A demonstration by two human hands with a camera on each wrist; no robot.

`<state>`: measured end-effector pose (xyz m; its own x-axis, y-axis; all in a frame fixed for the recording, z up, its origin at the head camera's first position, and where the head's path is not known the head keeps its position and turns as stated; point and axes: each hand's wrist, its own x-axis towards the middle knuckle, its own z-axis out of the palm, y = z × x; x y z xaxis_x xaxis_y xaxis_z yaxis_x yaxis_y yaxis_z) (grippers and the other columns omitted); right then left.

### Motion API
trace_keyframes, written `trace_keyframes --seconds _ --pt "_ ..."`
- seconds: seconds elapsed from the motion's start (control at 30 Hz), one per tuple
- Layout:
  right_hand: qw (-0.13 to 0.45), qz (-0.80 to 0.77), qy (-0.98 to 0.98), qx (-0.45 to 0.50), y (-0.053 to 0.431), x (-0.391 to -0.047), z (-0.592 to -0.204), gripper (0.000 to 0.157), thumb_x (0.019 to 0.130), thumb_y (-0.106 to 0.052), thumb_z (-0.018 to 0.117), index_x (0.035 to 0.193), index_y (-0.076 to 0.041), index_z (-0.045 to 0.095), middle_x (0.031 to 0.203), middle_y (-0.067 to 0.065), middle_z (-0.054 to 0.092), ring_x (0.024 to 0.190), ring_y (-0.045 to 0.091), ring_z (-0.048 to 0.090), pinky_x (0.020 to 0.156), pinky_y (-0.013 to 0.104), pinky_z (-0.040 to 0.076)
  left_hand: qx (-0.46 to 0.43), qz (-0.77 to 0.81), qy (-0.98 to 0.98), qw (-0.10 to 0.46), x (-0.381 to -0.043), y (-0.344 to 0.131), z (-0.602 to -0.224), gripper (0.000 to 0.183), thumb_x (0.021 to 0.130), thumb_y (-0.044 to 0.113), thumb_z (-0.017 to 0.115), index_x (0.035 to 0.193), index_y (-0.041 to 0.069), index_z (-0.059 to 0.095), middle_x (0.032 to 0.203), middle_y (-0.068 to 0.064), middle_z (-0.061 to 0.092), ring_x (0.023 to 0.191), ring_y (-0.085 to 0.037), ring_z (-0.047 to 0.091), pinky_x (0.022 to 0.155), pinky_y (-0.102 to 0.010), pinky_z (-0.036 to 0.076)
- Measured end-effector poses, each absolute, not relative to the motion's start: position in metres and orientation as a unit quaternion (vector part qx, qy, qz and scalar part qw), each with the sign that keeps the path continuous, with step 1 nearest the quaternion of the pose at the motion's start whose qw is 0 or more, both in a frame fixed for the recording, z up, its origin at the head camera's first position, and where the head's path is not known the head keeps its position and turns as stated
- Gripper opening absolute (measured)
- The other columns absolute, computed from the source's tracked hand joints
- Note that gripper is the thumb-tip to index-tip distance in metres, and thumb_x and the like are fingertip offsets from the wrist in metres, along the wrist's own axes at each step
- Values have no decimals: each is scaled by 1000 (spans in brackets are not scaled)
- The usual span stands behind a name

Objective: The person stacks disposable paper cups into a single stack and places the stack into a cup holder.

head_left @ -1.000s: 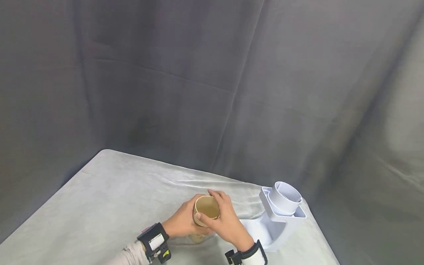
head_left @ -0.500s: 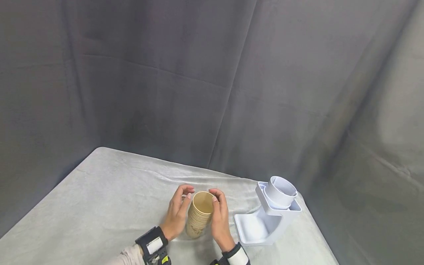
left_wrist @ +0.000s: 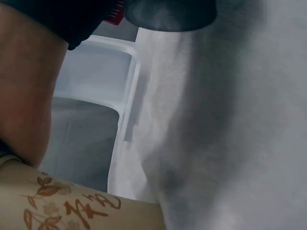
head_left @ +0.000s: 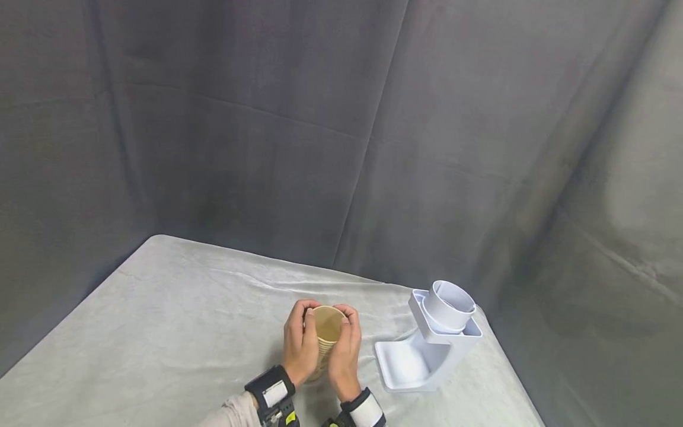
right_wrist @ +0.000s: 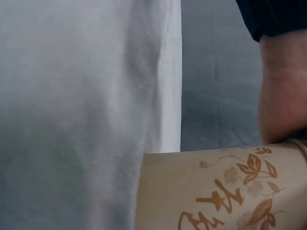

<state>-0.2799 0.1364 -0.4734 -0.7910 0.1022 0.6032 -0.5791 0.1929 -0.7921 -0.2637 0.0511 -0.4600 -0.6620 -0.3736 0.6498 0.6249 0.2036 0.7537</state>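
Observation:
A stack of tan paper cups (head_left: 328,326) stands upright on the table, mouths facing up. My left hand (head_left: 301,347) holds it from the left and my right hand (head_left: 344,353) from the right. Fingers curl behind the rim while both thumbs lie along the near sides. In the left wrist view the lowest cup (left_wrist: 91,208) shows brown leaf and character prints. The same print appears on the cup (right_wrist: 216,191) in the right wrist view. Most of the stack's sides are covered by my hands in the head view.
To the right stands a white plastic stand (head_left: 445,356) with a flat base and a white tube (head_left: 449,305) set in its top. A pale cloth covers the table (head_left: 187,308). Grey curtains (head_left: 256,148) hang behind it. A white chair (left_wrist: 96,72) shows beyond the table edge.
One second ago my hands gripped the stack at its top; they then parted to either side of it. Now both have closed in around the stack again. The white stand stays in place.

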Motion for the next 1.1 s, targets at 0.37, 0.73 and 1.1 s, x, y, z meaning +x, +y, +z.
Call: trace_keyframes --seconds 0.37,0.73,1.1 --pt "348 604 -699 163 146 -303 -436 33 93 -3 26 103 0 57 99 13 60 91 27 54 76 39 44 -125 -636 -630 429 -280 67 -415 19 86 -8 36 93 -8 54 87 -21 58 77 -32 56 65 -37 47" --pt "402 574 -692 174 185 -328 -358 39 91 -11 25 100 -3 62 94 14 61 81 26 54 65 37 43 -148 -646 -602 446 -332 109 -369 23 91 5 33 100 5 55 92 -10 58 81 -21 55 68 -37 46" --pt "416 570 -699 117 231 -334 -310 43 93 -20 25 97 -9 66 89 10 61 75 24 52 59 28 42 -136 -661 -616 405 -336 157 -320 23 90 17 34 101 10 53 93 -3 54 83 -13 50 69 -28 43"
